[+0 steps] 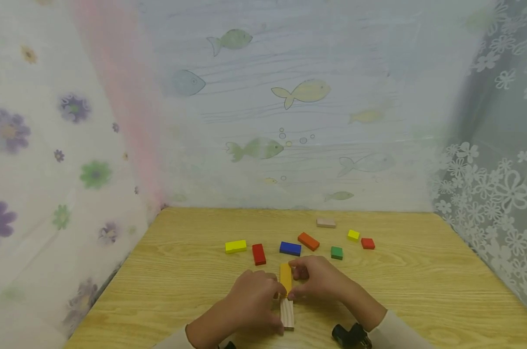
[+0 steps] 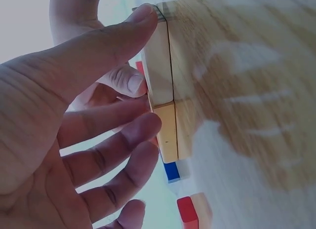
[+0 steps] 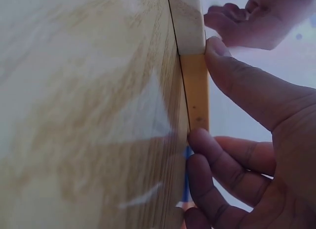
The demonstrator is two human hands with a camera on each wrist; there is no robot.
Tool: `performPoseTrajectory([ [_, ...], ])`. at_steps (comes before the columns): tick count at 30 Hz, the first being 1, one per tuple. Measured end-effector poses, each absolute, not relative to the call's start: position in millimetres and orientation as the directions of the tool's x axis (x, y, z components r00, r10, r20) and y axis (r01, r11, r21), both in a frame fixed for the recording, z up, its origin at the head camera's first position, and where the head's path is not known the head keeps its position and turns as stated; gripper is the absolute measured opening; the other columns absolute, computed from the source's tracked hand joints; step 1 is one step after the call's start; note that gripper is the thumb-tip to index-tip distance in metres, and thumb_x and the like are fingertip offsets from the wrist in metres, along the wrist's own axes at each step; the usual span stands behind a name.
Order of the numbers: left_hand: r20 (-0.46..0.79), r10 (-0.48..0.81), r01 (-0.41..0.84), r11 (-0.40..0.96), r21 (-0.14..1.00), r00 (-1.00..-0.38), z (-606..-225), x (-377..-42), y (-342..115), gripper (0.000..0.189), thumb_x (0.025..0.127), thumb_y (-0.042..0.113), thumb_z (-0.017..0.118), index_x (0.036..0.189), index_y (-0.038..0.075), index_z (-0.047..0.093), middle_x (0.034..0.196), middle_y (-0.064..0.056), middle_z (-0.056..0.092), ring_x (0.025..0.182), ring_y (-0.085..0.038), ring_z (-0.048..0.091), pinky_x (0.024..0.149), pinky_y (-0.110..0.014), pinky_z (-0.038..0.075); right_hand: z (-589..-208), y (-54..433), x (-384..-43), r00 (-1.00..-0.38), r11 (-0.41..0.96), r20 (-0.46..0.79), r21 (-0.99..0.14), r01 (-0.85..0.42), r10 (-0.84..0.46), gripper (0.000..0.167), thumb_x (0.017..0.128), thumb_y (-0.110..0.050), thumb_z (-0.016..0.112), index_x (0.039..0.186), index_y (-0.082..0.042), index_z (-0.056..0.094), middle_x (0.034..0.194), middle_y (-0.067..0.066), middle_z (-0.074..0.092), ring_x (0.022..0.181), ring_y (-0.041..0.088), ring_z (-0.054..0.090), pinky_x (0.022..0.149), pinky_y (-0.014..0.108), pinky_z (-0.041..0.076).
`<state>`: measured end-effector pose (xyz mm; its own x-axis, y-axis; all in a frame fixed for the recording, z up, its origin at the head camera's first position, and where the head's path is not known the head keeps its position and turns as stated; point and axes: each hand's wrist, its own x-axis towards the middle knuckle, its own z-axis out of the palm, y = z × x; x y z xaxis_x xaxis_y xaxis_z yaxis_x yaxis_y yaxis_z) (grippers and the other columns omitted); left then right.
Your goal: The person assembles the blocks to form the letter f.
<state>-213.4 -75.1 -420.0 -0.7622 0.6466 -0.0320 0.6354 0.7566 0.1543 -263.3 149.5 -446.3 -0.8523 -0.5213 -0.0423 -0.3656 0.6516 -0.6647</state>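
Two rectangular wooden blocks lie end to end in a line on the table [image 1: 180,300]. The nearer one is a plain wooden block [image 1: 287,316]; the farther is a yellow-orange block [image 1: 285,275]. My left hand [image 1: 251,299] grips the plain block from the left, its thumb at the near end and forefinger by the joint. From the right, my right hand [image 1: 319,278] pinches the yellow-orange block lengthwise, thumb beside the joint and fingertips at the far end. In the left wrist view the ends of the plain block [image 2: 159,66] and yellow-orange block [image 2: 167,133] meet.
Beyond the hands lie a yellow block [image 1: 235,246], red block [image 1: 258,254], blue block [image 1: 290,248] and orange block [image 1: 308,241]. Farther right are small green [image 1: 336,253], yellow [image 1: 353,235] and red [image 1: 367,243] pieces. A plain block [image 1: 326,223] lies at the back.
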Motion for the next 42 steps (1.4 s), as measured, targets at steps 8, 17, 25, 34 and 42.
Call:
performPoseTrajectory([
  [8,-0.041,0.648,0.634,0.754,0.173,-0.76,-420,-213,-77,0.05,0.063,0.067,0.091,0.103,0.038,0.081,0.085,0.022,0.06,0.071,0.003,0.048,0.064,-0.025,0.037,-445,152,-263,-0.849,0.639,-0.054,-0.684,-0.352,-0.526,0.083,0.076,-0.044,0.092,0.143,-0.006,0.06,0.098,-0.007,0.069,0.091,0.011,0.063,0.084,0.033,0.055],
  [17,-0.067,0.645,0.626,0.759,0.181,-0.762,-420,-217,-75,0.048,0.063,0.067,0.09,0.101,0.039,0.081,0.08,0.023,0.062,0.071,0.003,0.051,0.065,-0.026,0.039,-447,159,-267,-0.87,0.637,-0.089,-0.718,-0.282,-0.485,0.088,0.093,-0.055,0.072,0.16,-0.009,0.039,0.066,-0.006,0.052,0.056,0.01,0.044,0.051,0.026,0.037],
  [25,-0.077,0.634,0.612,0.767,0.193,-0.77,-420,-216,-74,0.05,0.063,0.066,0.091,0.104,0.039,0.081,0.079,0.022,0.06,0.07,0.002,0.05,0.065,-0.026,0.038,-443,161,-266,-0.911,0.7,-0.106,-0.677,-0.227,-0.398,0.078,0.095,-0.048,0.073,0.151,-0.002,0.046,0.077,-0.003,0.064,0.061,0.013,0.055,0.056,0.03,0.044],
  [34,-0.081,0.63,0.607,0.769,0.198,-0.772,-419,-215,-74,0.049,0.064,0.066,0.091,0.102,0.037,0.081,0.077,0.021,0.058,0.069,0.001,0.05,0.065,-0.027,0.037,-433,172,-260,-0.942,0.777,-0.143,-0.609,-0.158,-0.303,0.074,0.094,-0.046,0.075,0.146,0.002,0.053,0.055,-0.003,0.048,0.045,0.011,0.036,0.047,0.027,0.03],
  [42,-0.084,0.63,0.605,0.769,0.205,-0.772,-419,-214,-74,0.047,0.064,0.064,0.091,0.101,0.037,0.08,0.074,0.021,0.054,0.067,0.0,0.048,0.064,-0.027,0.034,-425,179,-261,-0.959,0.852,-0.137,-0.502,-0.147,-0.247,0.055,0.092,-0.044,0.076,0.124,0.0,0.068,0.061,-0.002,0.049,0.052,0.013,0.043,0.054,0.03,0.037],
])
